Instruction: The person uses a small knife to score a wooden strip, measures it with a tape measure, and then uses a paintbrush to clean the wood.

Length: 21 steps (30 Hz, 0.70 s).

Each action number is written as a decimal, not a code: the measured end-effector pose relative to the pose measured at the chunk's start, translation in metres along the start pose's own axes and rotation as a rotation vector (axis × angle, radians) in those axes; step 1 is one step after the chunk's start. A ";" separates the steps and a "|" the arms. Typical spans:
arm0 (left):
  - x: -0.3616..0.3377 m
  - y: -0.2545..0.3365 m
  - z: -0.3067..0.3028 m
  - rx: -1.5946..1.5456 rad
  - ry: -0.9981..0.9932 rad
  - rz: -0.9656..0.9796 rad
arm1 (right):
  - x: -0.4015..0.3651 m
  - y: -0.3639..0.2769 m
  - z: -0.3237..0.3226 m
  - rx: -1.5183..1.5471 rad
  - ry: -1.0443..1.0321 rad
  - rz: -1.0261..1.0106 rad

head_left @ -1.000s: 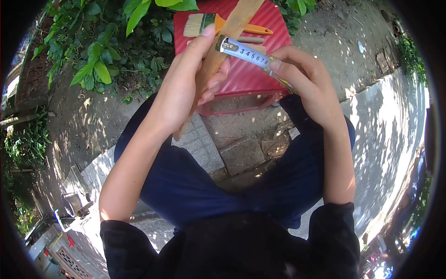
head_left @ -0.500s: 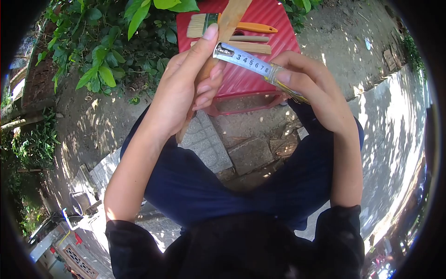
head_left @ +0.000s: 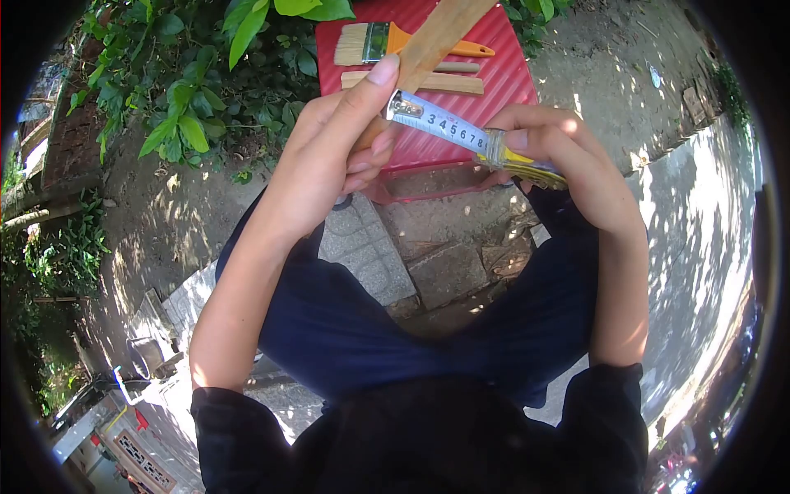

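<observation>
My left hand [head_left: 333, 148] is closed round a flat wooden strip [head_left: 444, 37], which slants up to the right. At its thumb, the metal end of a tape measure [head_left: 444, 126] meets the strip's edge. The blade runs across to my right hand [head_left: 568, 156], where the fingers grip the yellow case, partly hidden by them. Numbers from 3 to 8 show on the pulled-out blade. Behind the hands, a paintbrush [head_left: 364, 44] with an orange handle lies on a red plastic stool [head_left: 502, 78], beside a wooden strip [head_left: 448, 83] and a thin stick [head_left: 455, 67].
Leafy bushes [head_left: 181, 99] crowd the upper left. Paving slabs [head_left: 362, 255] lie between my knees, with packed earth around the stool. A concrete path [head_left: 699, 239] curves along the right side.
The wooden strip has swung to lean further right. My right hand and the tape case have shifted slightly right, and the paintbrush is less covered.
</observation>
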State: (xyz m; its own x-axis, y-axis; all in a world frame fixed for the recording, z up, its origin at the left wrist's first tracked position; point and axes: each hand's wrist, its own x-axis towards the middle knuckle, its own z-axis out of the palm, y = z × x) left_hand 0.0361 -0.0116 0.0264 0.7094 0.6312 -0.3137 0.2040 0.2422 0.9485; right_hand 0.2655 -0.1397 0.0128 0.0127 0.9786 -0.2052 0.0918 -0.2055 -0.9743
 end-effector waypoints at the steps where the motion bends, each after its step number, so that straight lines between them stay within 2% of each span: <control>1: 0.000 0.001 0.000 -0.003 0.001 -0.008 | 0.000 0.000 0.000 0.002 0.004 -0.023; 4: 0.001 -0.001 0.000 0.025 0.001 -0.004 | 0.001 -0.001 -0.002 -0.015 -0.025 0.063; 7: 0.002 -0.002 0.000 0.040 0.004 -0.001 | -0.001 -0.006 0.001 -0.056 0.017 0.041; 21: 0.002 -0.001 0.001 0.021 0.014 -0.024 | 0.002 -0.005 0.002 -0.010 -0.065 0.084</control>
State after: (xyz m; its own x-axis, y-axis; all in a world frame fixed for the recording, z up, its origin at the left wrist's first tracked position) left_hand 0.0379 -0.0119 0.0251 0.6945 0.6360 -0.3364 0.2346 0.2419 0.9415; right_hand 0.2633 -0.1372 0.0169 -0.0440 0.9555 -0.2916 0.1030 -0.2860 -0.9527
